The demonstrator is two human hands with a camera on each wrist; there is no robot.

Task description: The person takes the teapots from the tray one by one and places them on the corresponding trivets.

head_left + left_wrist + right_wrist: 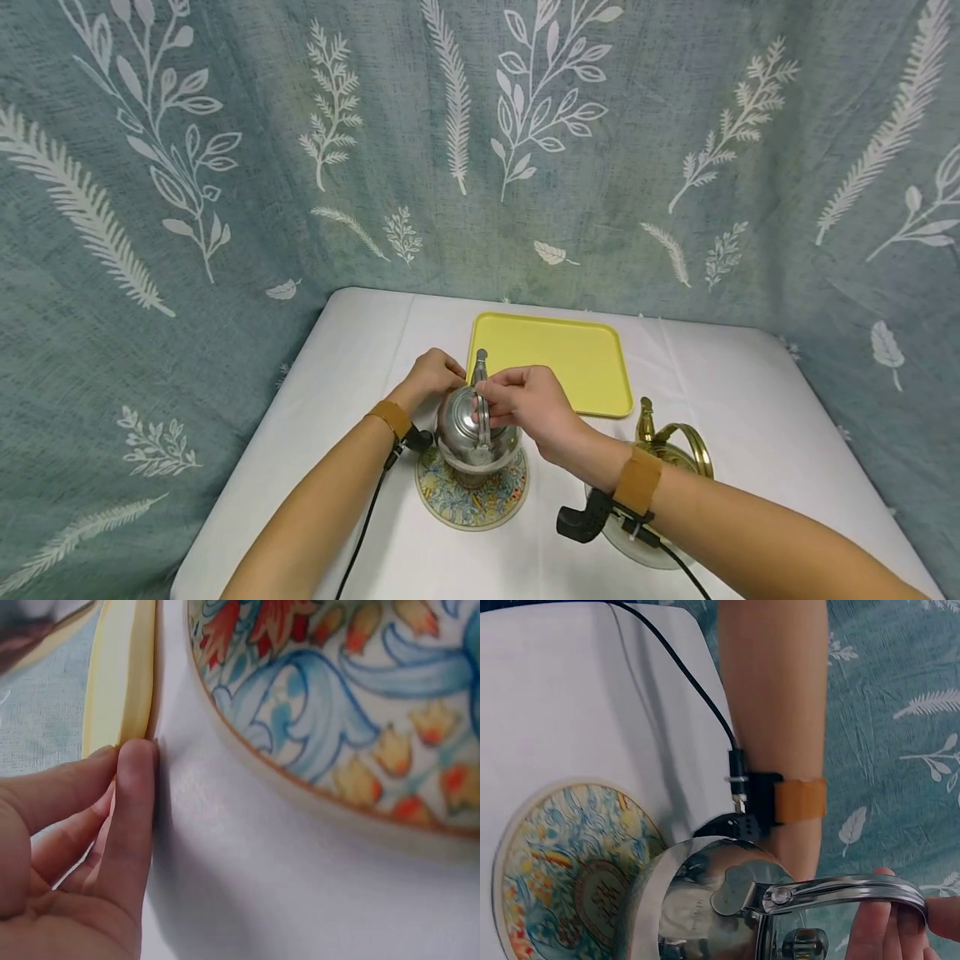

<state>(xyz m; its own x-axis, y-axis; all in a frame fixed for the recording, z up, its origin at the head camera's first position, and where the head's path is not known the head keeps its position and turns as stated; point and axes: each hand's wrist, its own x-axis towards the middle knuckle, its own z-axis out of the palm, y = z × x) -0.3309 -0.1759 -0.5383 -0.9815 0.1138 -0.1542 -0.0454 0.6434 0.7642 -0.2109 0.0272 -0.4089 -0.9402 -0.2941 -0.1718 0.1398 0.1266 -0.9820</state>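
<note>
A silver metal teapot [463, 429] hangs above a round floral trivet [471, 504], held by its arched handle in my right hand [528, 408]. In the right wrist view the fingers curl round the teapot's handle [847, 891], and the trivet [570, 862] shows apart from the pot's body. My left hand [435, 372] is behind the teapot at the near left corner of a yellow tray [555, 358]. The left wrist view shows its thumb and fingertips [135, 761] pinching the rim of the tray [127, 682].
To the right a brass teapot [678, 450] stands on another round mat [637, 546], partly behind my right forearm. A white cloth [360, 342] covers the table. A patterned blue-green curtain [420, 167] hangs round its back and sides. Black cables [363, 533] trail from both wrist cameras.
</note>
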